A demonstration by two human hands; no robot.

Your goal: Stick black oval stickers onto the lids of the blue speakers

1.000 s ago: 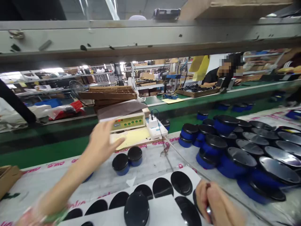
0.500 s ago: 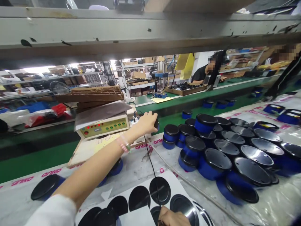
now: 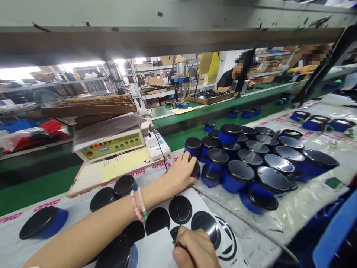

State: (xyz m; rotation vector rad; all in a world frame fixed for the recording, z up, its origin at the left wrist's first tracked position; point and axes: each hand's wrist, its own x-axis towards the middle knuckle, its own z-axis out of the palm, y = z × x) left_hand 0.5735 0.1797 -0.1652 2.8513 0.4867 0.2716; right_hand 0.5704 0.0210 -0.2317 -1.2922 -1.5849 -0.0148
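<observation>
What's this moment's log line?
left hand: gripping black-topped container beside stacked blue containers | right hand: curled over black-disc sheet, grip unclear

1. The room is mostly bright; beyond the table's far left corner, white lights (image 3: 80, 66) are burnt out.
2. Above the table, the beam (image 3: 167, 41) has a dim, brownish underside.
3. Toward the table's right edge I notice glare on black lids (image 3: 279, 163) and plastic sheet (image 3: 299, 195).
4. Near its left edge, one container (image 3: 44, 222) looks stretched.
5. Distant shelves (image 3: 78, 85) are soft.
</observation>
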